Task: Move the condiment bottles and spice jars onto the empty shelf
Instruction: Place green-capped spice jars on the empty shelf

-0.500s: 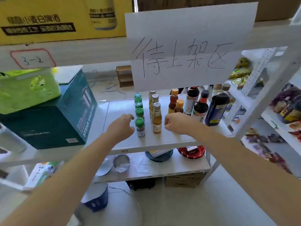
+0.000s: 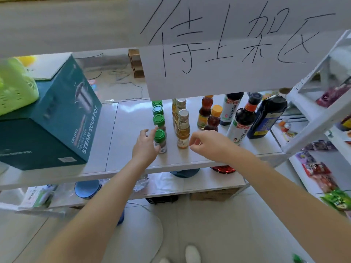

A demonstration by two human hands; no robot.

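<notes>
From my station I see the left hand [image 2: 146,147] stretched over the front edge of the white shelf board [image 2: 131,133]. Its fingers are spread and relaxed and grip nothing. They lie just beside the left flank of the front green-capped glass spice jar [image 2: 160,142], but I cannot tell whether skin meets glass. Three more green-capped jars [image 2: 158,120] stand upright in a line behind that one, running toward the back of the board.

The right hand [image 2: 210,145] hovers just right of the front clear bottle of pale golden liquid [image 2: 183,130]. Its fingers are half bent, and there is a gap between thumb and forefinger. It holds nothing, and the fingertips stop just short of the bottle. Two similar golden bottles [image 2: 180,107] stand behind it.

Further right on the same board stand two brown sauce bottles with orange caps [image 2: 213,118]. Next come two tall dark soy sauce bottles with white labels [image 2: 242,122]. Last in line is a large dark bottle with a blue label [image 2: 267,118]. All are upright.

On the left of the board sits a teal cardboard box printed STEAM SOUP POT [image 2: 57,120], and a lime-green plastic basket [image 2: 15,88] rests on top of it. A white paper sign with black handwritten characters [image 2: 237,44] hangs from the shelf above and hides the tops of the rear bottles. The lower shelf holds blue bowls [image 2: 87,188] and a red dish [image 2: 223,168]. A white rack of snack packets [image 2: 315,168] stands to the right.
</notes>
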